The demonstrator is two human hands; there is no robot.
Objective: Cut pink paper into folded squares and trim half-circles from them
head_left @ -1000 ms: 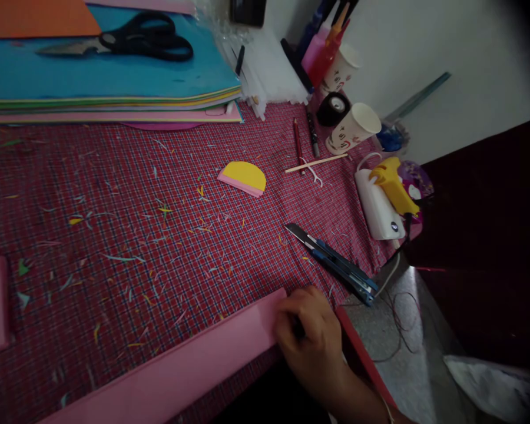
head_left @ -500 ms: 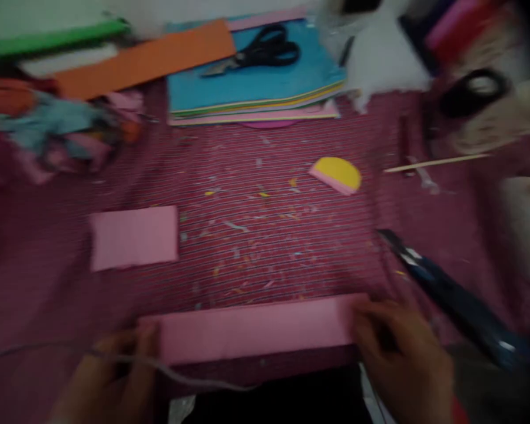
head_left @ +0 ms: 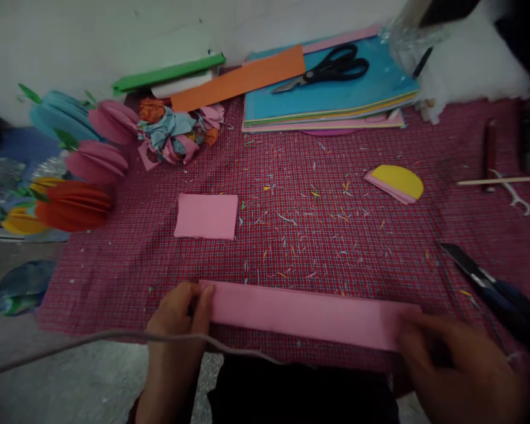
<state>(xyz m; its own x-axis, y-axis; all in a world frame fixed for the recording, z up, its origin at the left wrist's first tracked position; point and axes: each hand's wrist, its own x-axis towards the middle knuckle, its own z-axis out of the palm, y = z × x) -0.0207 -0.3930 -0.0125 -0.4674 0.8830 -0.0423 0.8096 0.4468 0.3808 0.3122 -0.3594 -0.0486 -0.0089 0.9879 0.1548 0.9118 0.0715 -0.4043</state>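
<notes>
View swung left, left hand (head_left: pixel 176 315) and right hand (head_left: pixel 461 362) pinching pink strip (head_left: pixel 300 315), checked cloth (head_left: pixel 132 282), wall (head_left: pixel 92 44)

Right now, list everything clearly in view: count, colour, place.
Long strip: 1, pink, front
Rectangle: 1, pink, left
Semicircles: stack, yellow over pink, right
Scissors: 1, black, on sheets
Sheets: stack, blue-topped, back
Orange strip: 1, orange, back
Scraps: heap, mixed, back
Paper shapes: several, mixed, left
Trimmings: many, mixed, middle
Bladed tool: 1, dark, right
Stick: 1, pale, right
Bottle: 1, bluish, left
Cord: 1, pale, front
Checked cloth: 1, red, underneath
Left hand: 1, long strip's left
Right hand: 1, long strip's right
</notes>
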